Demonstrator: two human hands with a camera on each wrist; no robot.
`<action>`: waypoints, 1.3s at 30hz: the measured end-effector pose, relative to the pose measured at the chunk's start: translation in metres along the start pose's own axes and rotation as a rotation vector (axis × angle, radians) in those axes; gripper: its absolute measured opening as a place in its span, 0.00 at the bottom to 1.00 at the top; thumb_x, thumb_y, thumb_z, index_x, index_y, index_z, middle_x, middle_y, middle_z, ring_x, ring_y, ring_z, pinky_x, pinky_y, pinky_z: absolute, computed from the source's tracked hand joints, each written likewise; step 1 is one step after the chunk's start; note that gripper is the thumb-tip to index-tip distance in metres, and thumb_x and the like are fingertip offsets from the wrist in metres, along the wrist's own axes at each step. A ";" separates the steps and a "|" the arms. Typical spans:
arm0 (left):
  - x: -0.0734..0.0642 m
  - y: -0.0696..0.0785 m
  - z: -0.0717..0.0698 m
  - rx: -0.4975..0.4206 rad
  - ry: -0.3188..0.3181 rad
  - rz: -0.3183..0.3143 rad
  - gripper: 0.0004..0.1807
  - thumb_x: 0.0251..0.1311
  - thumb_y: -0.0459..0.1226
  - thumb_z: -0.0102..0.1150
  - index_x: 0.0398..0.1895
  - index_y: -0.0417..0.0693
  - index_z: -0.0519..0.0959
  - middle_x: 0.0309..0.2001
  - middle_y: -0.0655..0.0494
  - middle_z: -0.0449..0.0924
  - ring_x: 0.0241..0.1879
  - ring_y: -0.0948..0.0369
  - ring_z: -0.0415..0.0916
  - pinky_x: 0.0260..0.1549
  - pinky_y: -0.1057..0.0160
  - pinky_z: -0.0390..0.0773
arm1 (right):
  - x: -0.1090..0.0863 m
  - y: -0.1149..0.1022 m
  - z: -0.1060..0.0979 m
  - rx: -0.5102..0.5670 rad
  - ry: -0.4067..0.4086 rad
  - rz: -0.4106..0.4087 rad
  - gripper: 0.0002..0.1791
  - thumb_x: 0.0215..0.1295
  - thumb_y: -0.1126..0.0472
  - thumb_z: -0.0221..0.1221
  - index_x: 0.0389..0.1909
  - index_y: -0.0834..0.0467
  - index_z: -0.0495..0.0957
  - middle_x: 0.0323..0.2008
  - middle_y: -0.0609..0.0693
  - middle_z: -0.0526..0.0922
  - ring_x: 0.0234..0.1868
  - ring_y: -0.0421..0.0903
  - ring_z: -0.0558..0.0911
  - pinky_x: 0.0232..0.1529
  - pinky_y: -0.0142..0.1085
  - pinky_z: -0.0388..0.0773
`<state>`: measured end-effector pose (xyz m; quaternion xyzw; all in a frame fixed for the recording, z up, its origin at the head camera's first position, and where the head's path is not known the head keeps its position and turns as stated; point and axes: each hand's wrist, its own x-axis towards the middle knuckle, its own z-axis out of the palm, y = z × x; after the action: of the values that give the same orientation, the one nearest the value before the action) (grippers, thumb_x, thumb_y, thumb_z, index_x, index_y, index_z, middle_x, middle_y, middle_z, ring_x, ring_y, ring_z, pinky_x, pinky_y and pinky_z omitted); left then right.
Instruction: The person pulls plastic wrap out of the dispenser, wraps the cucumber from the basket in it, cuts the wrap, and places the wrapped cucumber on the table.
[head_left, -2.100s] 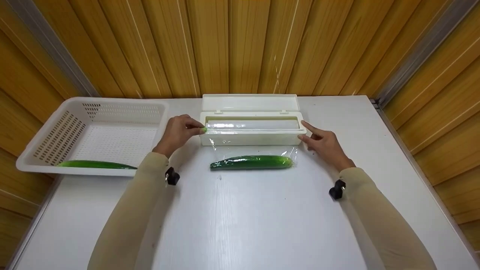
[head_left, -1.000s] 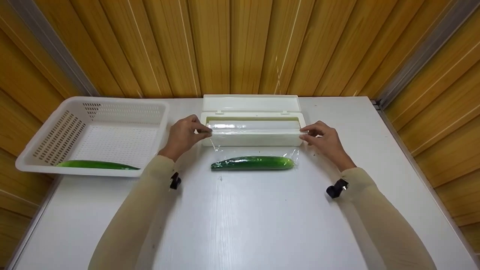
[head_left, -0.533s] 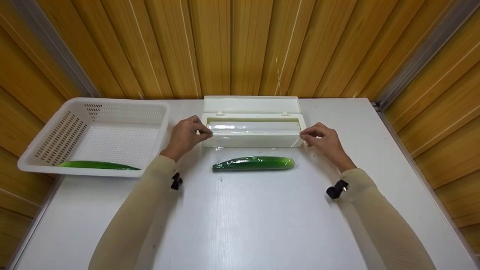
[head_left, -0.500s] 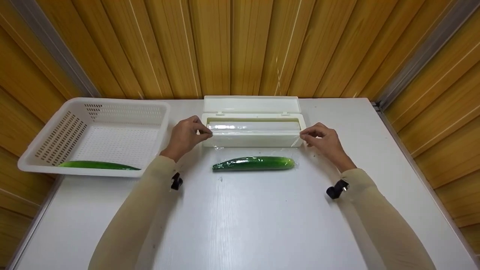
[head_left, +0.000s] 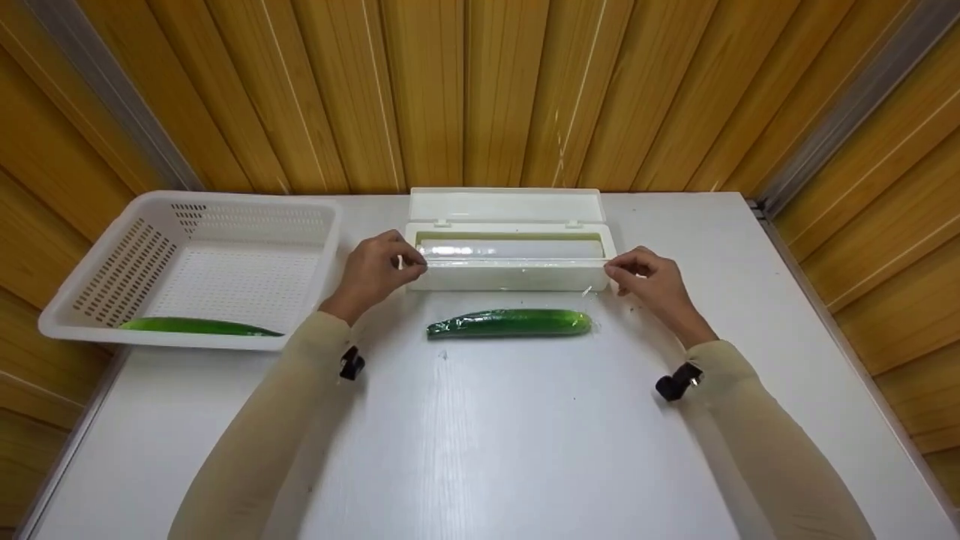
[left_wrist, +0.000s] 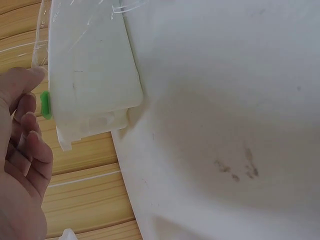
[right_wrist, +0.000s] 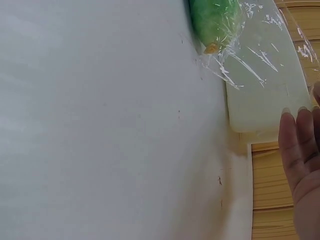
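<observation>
A white cling film dispenser [head_left: 510, 280] stands at the back of the table, its lid raised and a roll inside. Along its front top edge runs clear cling film [head_left: 517, 262]. My left hand [head_left: 375, 274] pinches the film's left corner between thumb and forefinger, beside a small green slider [left_wrist: 45, 105] in the left wrist view. At the opposite end, my right hand [head_left: 651, 285] pinches the other corner, its lower fingers extended in the right wrist view. A long green cucumber [head_left: 510, 322] lies just in front of the dispenser, shiny film over it.
To the left is a white perforated basket [head_left: 187, 342] with another cucumber [head_left: 199, 326] in it. Wood-patterned panels [head_left: 495, 97] rise behind the white table [head_left: 480, 442]. A tiny film scrap [head_left: 442, 355] lies near the first cucumber.
My left hand has left the green slider at the dispenser's left end and my right hand its right end; both now pinch the film's edge. The cucumber has stayed in place.
</observation>
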<state>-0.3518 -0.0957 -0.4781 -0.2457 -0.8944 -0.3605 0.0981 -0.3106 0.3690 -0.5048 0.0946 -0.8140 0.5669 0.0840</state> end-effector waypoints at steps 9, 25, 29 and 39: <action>-0.008 0.007 -0.004 -0.002 -0.006 0.022 0.02 0.62 0.30 0.76 0.36 0.45 0.92 0.35 0.55 0.82 0.34 0.56 0.76 0.33 0.60 0.74 | -0.007 -0.005 0.000 -0.039 0.011 -0.033 0.09 0.71 0.64 0.70 0.46 0.66 0.87 0.41 0.53 0.82 0.32 0.47 0.83 0.34 0.34 0.85; -0.024 0.019 -0.007 -0.024 0.013 0.106 0.03 0.61 0.29 0.75 0.35 0.44 0.89 0.37 0.54 0.84 0.33 0.57 0.80 0.34 0.61 0.79 | -0.023 -0.006 -0.004 -0.020 -0.001 -0.060 0.07 0.71 0.68 0.69 0.46 0.66 0.87 0.43 0.57 0.82 0.30 0.45 0.83 0.33 0.34 0.83; -0.028 0.020 -0.007 -0.030 0.017 0.127 0.03 0.61 0.29 0.75 0.35 0.45 0.89 0.36 0.53 0.84 0.32 0.57 0.80 0.33 0.61 0.79 | -0.028 -0.004 -0.005 -0.032 0.002 -0.064 0.06 0.70 0.69 0.69 0.45 0.65 0.88 0.42 0.57 0.83 0.29 0.46 0.83 0.33 0.34 0.82; -0.038 0.020 -0.005 -0.053 0.019 0.187 0.05 0.60 0.28 0.75 0.34 0.45 0.89 0.36 0.52 0.84 0.30 0.57 0.80 0.30 0.63 0.79 | -0.041 -0.008 -0.003 -0.051 -0.015 -0.054 0.06 0.70 0.72 0.67 0.45 0.69 0.86 0.41 0.58 0.83 0.30 0.46 0.83 0.34 0.30 0.82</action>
<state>-0.3093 -0.1009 -0.4758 -0.3273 -0.8568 -0.3755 0.1332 -0.2691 0.3714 -0.5066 0.1188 -0.8260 0.5426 0.0956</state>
